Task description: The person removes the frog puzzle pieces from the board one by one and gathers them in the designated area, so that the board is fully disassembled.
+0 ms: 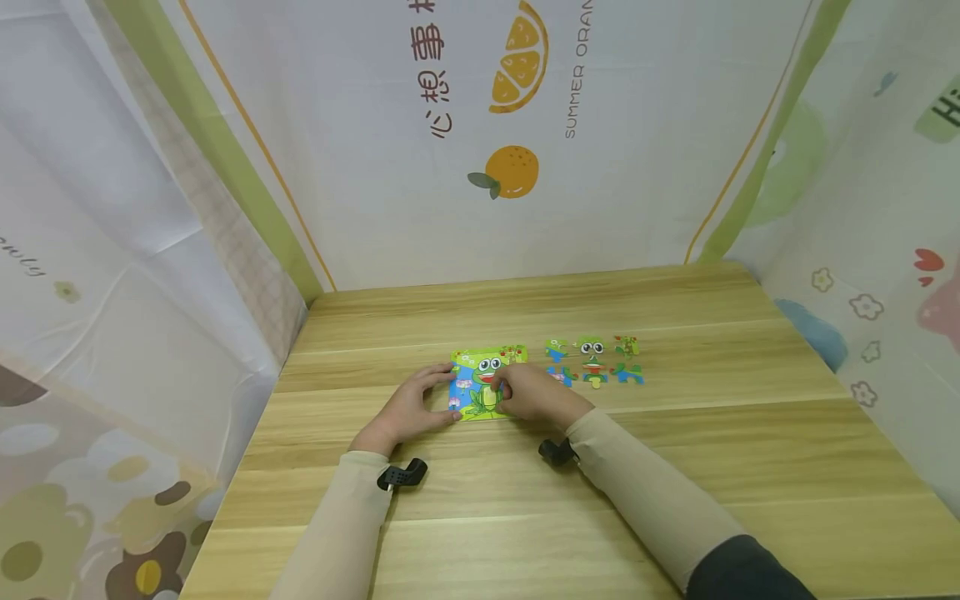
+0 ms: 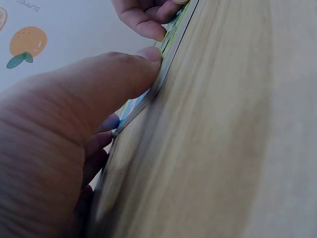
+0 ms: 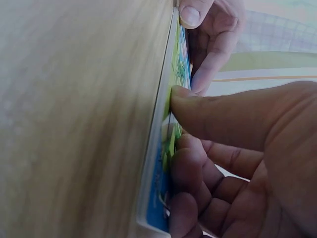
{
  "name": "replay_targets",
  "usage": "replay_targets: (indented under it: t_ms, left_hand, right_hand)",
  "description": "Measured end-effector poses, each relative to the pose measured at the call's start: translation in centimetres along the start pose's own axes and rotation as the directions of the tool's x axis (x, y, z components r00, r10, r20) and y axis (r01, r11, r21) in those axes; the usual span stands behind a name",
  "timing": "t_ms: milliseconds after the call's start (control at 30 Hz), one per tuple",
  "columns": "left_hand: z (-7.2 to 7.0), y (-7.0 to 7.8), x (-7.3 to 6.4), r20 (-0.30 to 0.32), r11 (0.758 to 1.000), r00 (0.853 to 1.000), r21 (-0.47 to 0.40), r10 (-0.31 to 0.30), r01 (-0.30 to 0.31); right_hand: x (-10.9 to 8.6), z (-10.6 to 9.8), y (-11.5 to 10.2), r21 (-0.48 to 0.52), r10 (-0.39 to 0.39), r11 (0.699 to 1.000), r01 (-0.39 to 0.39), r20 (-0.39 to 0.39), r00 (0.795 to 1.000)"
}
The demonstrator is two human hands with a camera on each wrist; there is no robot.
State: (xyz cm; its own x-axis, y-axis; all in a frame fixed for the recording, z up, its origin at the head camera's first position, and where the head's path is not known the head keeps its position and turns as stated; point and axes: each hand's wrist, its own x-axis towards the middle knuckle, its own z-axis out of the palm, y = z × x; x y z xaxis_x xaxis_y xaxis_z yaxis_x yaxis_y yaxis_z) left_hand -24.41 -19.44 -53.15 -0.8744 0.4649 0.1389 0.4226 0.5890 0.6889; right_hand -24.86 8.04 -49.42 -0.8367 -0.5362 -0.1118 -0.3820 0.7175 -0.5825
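Observation:
A frog puzzle board (image 1: 463,367) lies flat on the wooden table, bright with green, blue and pink print. My left hand (image 1: 408,408) grips its near left corner, with the thumb at the front edge and fingers along the left side. Over the right part of the board, my right hand (image 1: 536,393) has its fingers curled down at the surface, thumb (image 3: 198,109) low against the front. A green puzzle piece (image 3: 172,141) shows at those fingertips, mostly hidden by them. To the right lie several loose pieces, among them one with the frog's eyes (image 1: 592,347) and one with its mouth (image 1: 594,372).
The wooden table (image 1: 465,517) reaches back to a white cloth backdrop (image 1: 360,192) with printed oranges. Printed cloth also hangs at the left and right sides. Each wrist carries a black camera band (image 1: 402,474).

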Motion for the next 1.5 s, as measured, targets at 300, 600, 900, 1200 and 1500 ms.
replay_targets:
  t_ms: [300,600,900,1200,1500]
  left_hand:
    - [0.09,-0.17,-0.04,-0.003,1.000,1.000,0.004,-0.001,0.001]
    - [0.07,-0.16,0.01,0.000,1.000,1.000,0.007,-0.007,0.007]
    - [-0.03,-0.12,0.00,0.003,1.000,1.000,0.010,0.001,-0.001]
    - [-0.03,0.04,-0.10,0.003,1.000,1.000,0.027,-0.008,0.008]
    - [-0.03,0.02,-0.05,0.005,1.000,1.000,0.021,0.010,-0.010]
  right_hand:
    - [-0.02,-0.03,-0.23,0.016,0.023,1.000,-0.023,0.038,0.999]
    - [0.26,-0.04,-0.27,-0.016,0.036,0.999,-0.036,0.017,0.999]
    - [0.24,-0.03,-0.12,0.002,0.013,1.000,-0.013,-0.010,1.000]
    - [0.23,-0.20,0.15,0.068,0.037,0.997,-0.038,0.022,0.999]
    - [0.19,-0.28,0.33,0.036,0.017,0.999,-0.018,0.010,1.000]
